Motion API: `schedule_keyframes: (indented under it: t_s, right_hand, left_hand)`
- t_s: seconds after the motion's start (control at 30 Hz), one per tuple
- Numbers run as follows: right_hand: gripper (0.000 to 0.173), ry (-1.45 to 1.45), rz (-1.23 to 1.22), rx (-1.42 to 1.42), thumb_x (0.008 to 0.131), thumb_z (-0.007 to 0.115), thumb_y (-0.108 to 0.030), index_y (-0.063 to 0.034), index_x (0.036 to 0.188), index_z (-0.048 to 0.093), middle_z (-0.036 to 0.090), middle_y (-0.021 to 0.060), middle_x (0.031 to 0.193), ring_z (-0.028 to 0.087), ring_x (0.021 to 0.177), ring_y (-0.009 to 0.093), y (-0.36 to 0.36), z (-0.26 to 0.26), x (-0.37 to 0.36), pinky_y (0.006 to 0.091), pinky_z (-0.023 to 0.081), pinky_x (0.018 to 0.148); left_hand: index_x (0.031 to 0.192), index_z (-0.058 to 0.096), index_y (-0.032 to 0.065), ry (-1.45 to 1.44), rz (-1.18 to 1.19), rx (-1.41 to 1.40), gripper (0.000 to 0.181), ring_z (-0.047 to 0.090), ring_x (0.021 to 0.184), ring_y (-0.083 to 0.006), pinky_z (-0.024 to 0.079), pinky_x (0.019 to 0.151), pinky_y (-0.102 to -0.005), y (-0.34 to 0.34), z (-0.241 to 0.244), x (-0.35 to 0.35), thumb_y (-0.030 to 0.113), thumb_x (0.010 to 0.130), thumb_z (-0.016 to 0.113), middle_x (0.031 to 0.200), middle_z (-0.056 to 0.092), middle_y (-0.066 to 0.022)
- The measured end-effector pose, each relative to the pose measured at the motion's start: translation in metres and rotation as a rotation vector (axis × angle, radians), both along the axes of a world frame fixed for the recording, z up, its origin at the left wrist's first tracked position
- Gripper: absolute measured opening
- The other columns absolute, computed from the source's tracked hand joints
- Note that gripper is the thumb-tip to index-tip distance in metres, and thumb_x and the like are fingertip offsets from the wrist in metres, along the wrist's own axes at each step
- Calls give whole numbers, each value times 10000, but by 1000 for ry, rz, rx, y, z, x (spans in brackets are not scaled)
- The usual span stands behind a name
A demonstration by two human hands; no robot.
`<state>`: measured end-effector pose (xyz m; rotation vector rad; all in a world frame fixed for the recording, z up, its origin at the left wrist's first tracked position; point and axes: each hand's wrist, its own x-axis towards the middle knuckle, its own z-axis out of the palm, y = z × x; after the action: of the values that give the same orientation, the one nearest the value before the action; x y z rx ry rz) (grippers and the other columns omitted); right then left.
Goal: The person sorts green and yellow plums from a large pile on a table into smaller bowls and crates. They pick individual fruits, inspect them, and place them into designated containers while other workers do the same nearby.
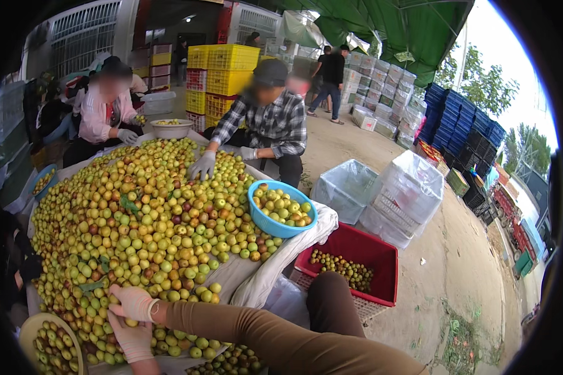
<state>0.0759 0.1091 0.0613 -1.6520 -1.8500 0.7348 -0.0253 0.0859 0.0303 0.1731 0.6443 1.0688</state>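
Observation:
A wide heap of green, yellow and brown jujubes [136, 220] covers a cloth-lined table in front of me. Both my hands wear pale, thin striped gloves and are at the near edge of the heap. My right hand [135, 303], at the end of a brown sleeve, has its fingertips bent down among the jujubes. Just below it, my left hand [133, 336] reaches in from the bottom edge. One jujube [131, 322] shows between the two hands; whether either grips it is unclear. A pale basin [79, 344] of browner jujubes stands at lower left.
A blue basket [281, 229] of jujubes sits at the heap's right edge. Beside my knee stands a red-lined crate [380, 267] with jujubes inside. Across the table, a person's gloved hand [202, 165] touches the heap; another gloved person sits farther left. Plastic-wrapped crates [403, 192] stand right.

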Motion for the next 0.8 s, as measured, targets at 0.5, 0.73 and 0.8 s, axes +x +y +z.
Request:
schedule_keyframes:
  t_s: [0.5, 0.73, 0.8]
  right_hand:
    - [777, 1203, -185, -568, 966, 179, -724, -112, 1273, 545, 641, 102, 898, 516, 595, 196, -26, -19, 74, 301, 417, 501]
    - [816, 1028, -63, -287, 958, 282, -729, -74, 1424, 426, 579, 129, 1212, 617, 953, 236, -25, -37, 78, 369, 536, 721]
    - [816, 899, -4, -225, 958, 295, -727, -68, 1418, 442, 574, 131, 1247, 610, 1051, 248, -26, -37, 74, 411, 554, 821]
  left_hand:
    - [1210, 605, -8, -125, -115, -59, 395, 588, 932, -167, 533, 865, -307, -6, -7, -13, 322, 997, 563, 983, 632, -40]
    - [1427, 441, 25, -44, -305, -20, 554, 579, 1047, -271, 549, 800, -360, -18, 12, -6, 423, 1043, 438, 1297, 542, -215]
    - [1475, 358, 1, -93, -352, -23, 621, 553, 1159, -301, 560, 840, -408, -12, 10, -8, 450, 1048, 406, 1396, 480, -207]
